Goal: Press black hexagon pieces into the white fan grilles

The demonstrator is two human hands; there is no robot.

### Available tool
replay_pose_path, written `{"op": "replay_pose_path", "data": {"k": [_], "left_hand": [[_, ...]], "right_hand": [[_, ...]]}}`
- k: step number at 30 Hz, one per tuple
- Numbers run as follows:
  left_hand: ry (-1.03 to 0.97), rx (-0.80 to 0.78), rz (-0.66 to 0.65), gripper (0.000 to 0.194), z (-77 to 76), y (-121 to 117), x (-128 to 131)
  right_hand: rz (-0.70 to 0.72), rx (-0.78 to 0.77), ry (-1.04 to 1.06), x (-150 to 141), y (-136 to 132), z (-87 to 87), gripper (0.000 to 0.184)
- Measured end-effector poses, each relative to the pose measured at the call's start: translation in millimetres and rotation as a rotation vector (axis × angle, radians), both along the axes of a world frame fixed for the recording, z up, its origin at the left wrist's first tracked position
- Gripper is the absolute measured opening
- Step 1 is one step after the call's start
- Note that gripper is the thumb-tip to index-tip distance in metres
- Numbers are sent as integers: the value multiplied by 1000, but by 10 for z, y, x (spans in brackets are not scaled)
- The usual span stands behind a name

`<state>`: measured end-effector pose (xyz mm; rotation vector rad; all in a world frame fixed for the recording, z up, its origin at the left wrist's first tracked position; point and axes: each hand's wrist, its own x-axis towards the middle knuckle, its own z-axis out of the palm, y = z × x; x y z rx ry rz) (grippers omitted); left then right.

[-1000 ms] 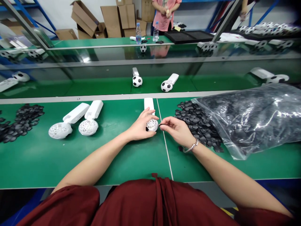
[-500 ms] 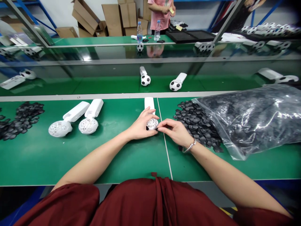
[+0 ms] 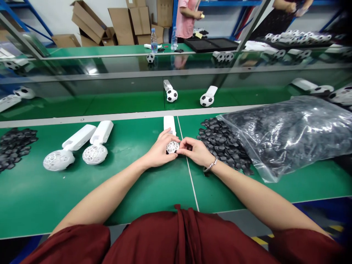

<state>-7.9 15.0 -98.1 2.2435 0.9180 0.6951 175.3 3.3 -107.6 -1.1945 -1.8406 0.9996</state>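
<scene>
My left hand (image 3: 161,148) is curled around the round lattice head of a white soccer-ball-shaped device (image 3: 172,147), holding it on the green bench. Its flat white handle (image 3: 169,124) points away from me. A black patch shows at the left of the lattice, beside my thumb. Thumb and fingertips of my right hand (image 3: 195,151) are pinched together against the right edge of the head. The small black plastic piece between them is mostly hidden. Close by on the right lies a heap of black pieces (image 3: 220,141).
Two similar white devices (image 3: 59,160) (image 3: 95,154) lie on the left, near another black heap (image 3: 16,146). A clear bag of black pieces (image 3: 297,135) covers the right side. Beyond the bench edge, a lower green strip (image 3: 123,97) carries patched devices (image 3: 206,99). A person (image 3: 187,18) stands opposite.
The view has shifted slightly. Both hands stay at the ball head, and my right fingertips now sit closer against its edge, hiding more of the black piece.
</scene>
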Motion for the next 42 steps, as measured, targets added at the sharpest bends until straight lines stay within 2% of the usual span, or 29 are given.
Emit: {"op": "replay_pose_path", "data": {"k": [3, 6, 8, 10, 12, 14, 16, 17, 21, 24, 26, 36, 39, 42], "left_hand": [[-14, 10, -22, 39, -3, -3, 1], [-20, 15, -36, 40, -9, 2, -1], [-25, 15, -44, 39, -17, 6, -2], [-24, 11, -42, 41, -28, 7, -9], [-13, 2, 36, 52, -36, 7, -23], [9, -30, 194, 64, -32, 15, -49], [32, -105, 311, 66, -8, 37, -88], [38, -146, 326, 63, 11, 53, -111], [42, -211, 174, 57, 102, 134, -220], [51, -211, 33, 58, 147, 179, -287], [59, -211, -9, 58, 157, 189, -305], [28, -196, 153, 56, 77, 82, -138], [15, -192, 172, 53, 62, 74, -113], [6, -201, 181, 55, 61, 72, -102]], "right_hand": [[-135, 97, -181, 239, 218, 60, 20], [-401, 209, -621, 559, 486, 98, 16], [-424, 163, -817, 723, 621, 85, 17], [-361, 103, -880, 812, 693, 58, 16], [-298, 105, -868, 833, 707, 42, 12], [-262, 134, -824, 807, 675, 53, 10], [-224, 124, -737, 742, 605, 88, 9], [-199, 107, -673, 695, 557, 111, 9], [-22, 105, -402, 434, 320, 202, 7], [114, 151, -323, 236, 164, 238, 9], [163, 174, -284, 141, 105, 240, 9], [231, 337, -235, -5, 182, 133, 8], [309, 438, -330, 10, 201, 190, 11], [401, 612, -518, 22, 217, 271, 16]]}}
